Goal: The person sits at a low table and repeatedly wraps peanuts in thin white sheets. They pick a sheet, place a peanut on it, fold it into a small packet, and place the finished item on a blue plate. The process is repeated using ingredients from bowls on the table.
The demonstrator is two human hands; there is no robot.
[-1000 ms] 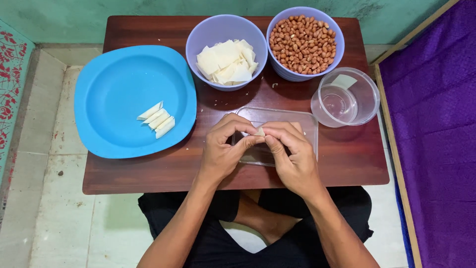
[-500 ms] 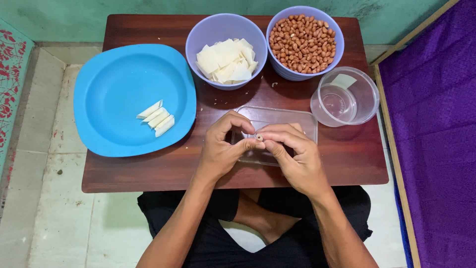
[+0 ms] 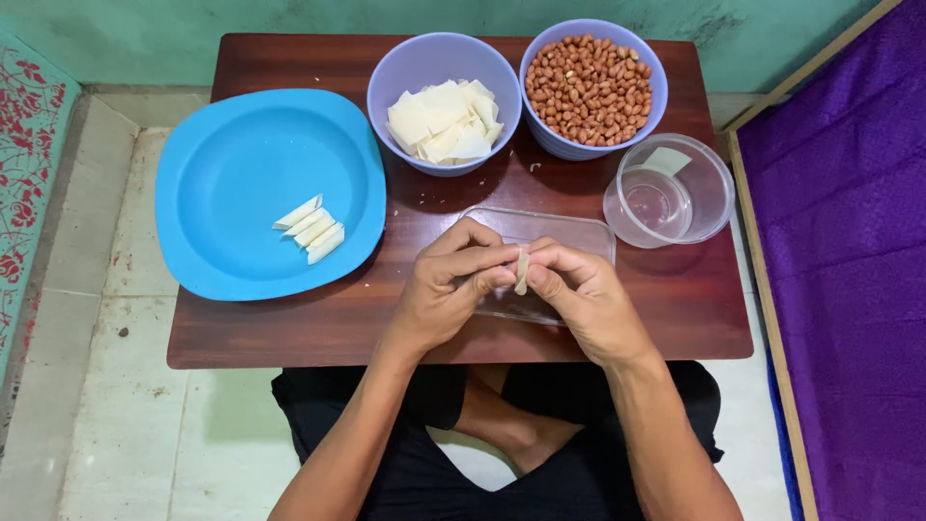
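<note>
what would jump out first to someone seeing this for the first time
Likely the big blue plate on the table's left, with a few small rolled pieces lined up in it. At the table's near middle, the left hand and right hand pinch a pale wrapper strip between them; at the far edge sit a bowl of peanuts and a bowl of wrappers.

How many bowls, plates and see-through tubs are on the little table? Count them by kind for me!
Purple bowls: 2, one with pale wrapper squares and one with peanuts.
Blue plates: 1, holding a few rolled pieces.
Clear containers: 2, a round tub and a flat rectangular tray under the hands.
Total: 5.
</note>
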